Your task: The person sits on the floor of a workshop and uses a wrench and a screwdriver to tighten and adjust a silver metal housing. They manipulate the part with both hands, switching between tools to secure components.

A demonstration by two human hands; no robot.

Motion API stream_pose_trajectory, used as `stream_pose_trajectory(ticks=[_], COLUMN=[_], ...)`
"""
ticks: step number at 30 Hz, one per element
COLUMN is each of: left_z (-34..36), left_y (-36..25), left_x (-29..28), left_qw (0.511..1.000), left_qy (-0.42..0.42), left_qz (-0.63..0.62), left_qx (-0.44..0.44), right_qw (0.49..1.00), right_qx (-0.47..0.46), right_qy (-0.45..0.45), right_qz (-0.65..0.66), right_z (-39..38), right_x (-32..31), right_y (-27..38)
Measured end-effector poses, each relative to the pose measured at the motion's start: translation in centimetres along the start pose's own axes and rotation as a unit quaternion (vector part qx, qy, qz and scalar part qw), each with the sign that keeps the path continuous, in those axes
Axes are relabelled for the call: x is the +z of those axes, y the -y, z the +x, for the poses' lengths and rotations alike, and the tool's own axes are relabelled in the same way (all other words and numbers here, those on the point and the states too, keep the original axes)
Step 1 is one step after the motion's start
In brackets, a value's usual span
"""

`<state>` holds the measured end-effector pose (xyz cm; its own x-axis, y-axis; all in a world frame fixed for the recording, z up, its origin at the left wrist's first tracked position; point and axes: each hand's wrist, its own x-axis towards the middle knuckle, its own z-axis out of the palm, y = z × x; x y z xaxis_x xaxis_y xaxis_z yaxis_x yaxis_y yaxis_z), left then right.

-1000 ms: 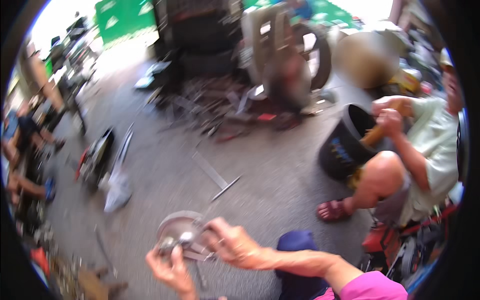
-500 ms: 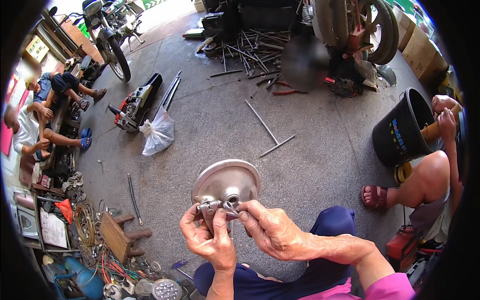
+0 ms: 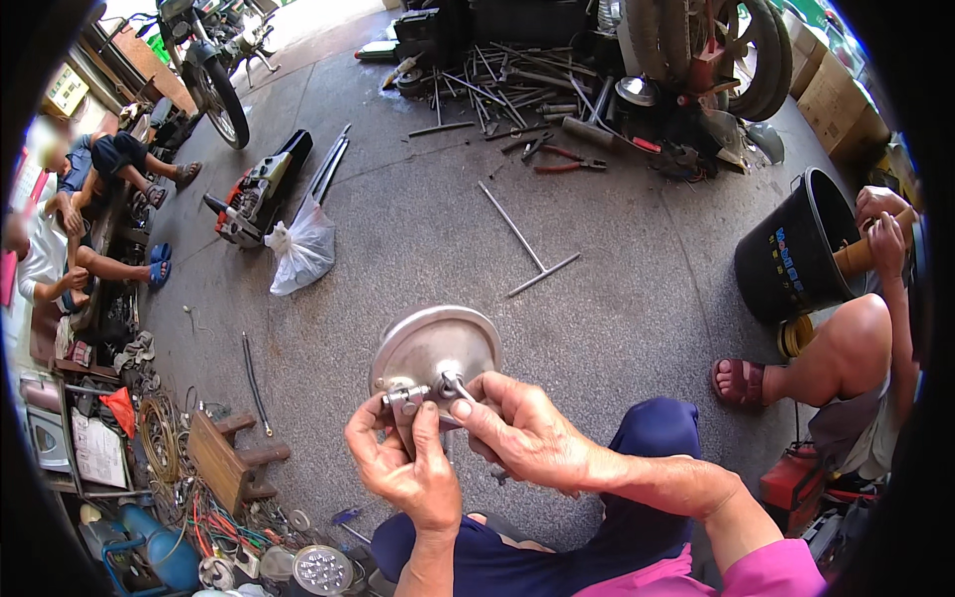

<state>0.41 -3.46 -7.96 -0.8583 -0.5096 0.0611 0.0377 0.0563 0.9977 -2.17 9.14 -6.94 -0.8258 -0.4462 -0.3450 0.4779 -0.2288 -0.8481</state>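
A round, dull-silver metal plate (image 3: pixel 413 343), shaped like a shallow dome with a rolled rim, is held in front of my knees. A small lever arm with a bolt clamp (image 3: pixel 406 398) is on its near side. My left hand (image 3: pixel 413 478) grips that lever between thumb and fingers. In my right hand (image 3: pixel 532 433), closed by the plate's centre, is a thin metal tool (image 3: pixel 464 390) that looks like a small wrench. Its looped end is at the bolt's tip; whether it touches is too small to tell. My right fingers partly hide it.
A T-handle wrench (image 3: pixel 527 249) lies ahead on the floor. Left of it are a white plastic bag (image 3: pixel 300 249) and a chainsaw (image 3: pixel 261 194). A wooden stool (image 3: pixel 221 458) stands at left. A person sits at right beside a black bucket (image 3: pixel 796 254). Pliers (image 3: pixel 572 162) and rods lie at the back.
The view has shifted slightly. The looped end of the tool and my right hand have turned a little against the plate. Both hands keep their grip.
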Motion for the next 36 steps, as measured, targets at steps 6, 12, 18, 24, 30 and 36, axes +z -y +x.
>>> stream_pose_trajectory(ticks=[6, 12, 18, 24, 30, 36], left_z=[1.2, 2.2, 1.4, -0.8, -1.9, -2.3], left_y=[3.2, 5.6, 4.0, 1.8, 0.8, 0.6], left_x=[-1.1, -1.8, -1.5, -0.7, -0.9, -1.2], left_qw=[0.996, 0.989, 0.985, 0.997, 0.997, 0.996], left_qy=[-0.008, -0.003, 0.012, 0.064, 0.076, 0.080], left_qz=[-0.022, 0.005, 0.013, 0.009, -0.017, -0.023], left_qx=[-0.087, -0.150, -0.174, -0.035, 0.020, 0.045], right_qw=[0.995, 0.991, 0.964, 0.842, 0.923, 0.935], right_qx=[0.070, 0.051, -0.127, -0.355, -0.284, -0.274], right_qy=[-0.060, -0.082, -0.217, -0.291, -0.247, -0.212], right_qz=[0.026, 0.095, 0.084, -0.283, -0.079, -0.076], right_z=[1.0, 0.4, -0.6, -2.0, -4.2, -4.1], right_x=[-2.0, -3.7, -3.8, -3.3, -2.7, -2.6], right_y=[1.5, 1.3, 2.9, 3.2, 4.0, 3.6])
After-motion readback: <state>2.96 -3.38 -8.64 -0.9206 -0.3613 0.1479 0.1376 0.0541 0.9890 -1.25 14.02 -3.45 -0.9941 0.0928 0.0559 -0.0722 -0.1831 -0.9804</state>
